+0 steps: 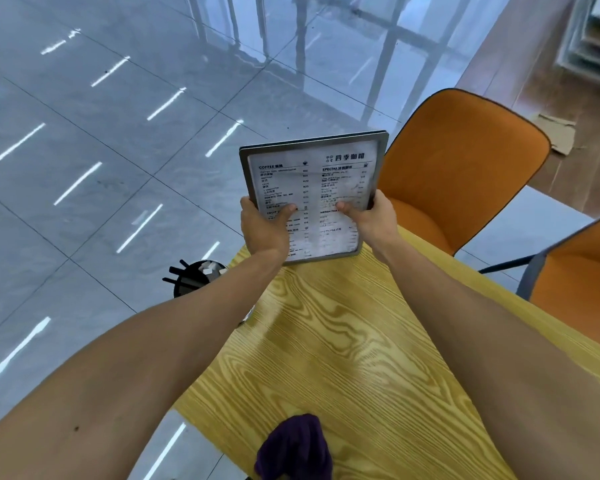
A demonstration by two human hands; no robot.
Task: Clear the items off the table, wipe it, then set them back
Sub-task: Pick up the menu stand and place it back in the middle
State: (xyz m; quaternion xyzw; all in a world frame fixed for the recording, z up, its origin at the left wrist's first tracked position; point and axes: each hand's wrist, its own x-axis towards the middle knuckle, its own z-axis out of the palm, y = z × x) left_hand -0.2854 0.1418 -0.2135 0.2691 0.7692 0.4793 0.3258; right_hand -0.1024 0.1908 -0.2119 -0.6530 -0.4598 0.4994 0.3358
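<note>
A grey-framed café menu board (314, 174) is held up over the far end of the yellow wood-grain table (336, 348). My left hand (265, 230) grips its lower left edge, thumb on the printed face. My right hand (369, 220) grips its lower right edge the same way. The board's bottom edge is close above the tabletop; I cannot tell if it touches. A crumpled dark purple cloth (295, 448) lies on the table's near end, between my forearms.
A black container (196, 277) with dark sticks and white packets shows past the table's left edge, partly hidden by my left forearm. One orange chair (465, 168) stands beyond the far right corner and another orange chair (582, 282) at the right side. Glossy grey tiled floor lies left.
</note>
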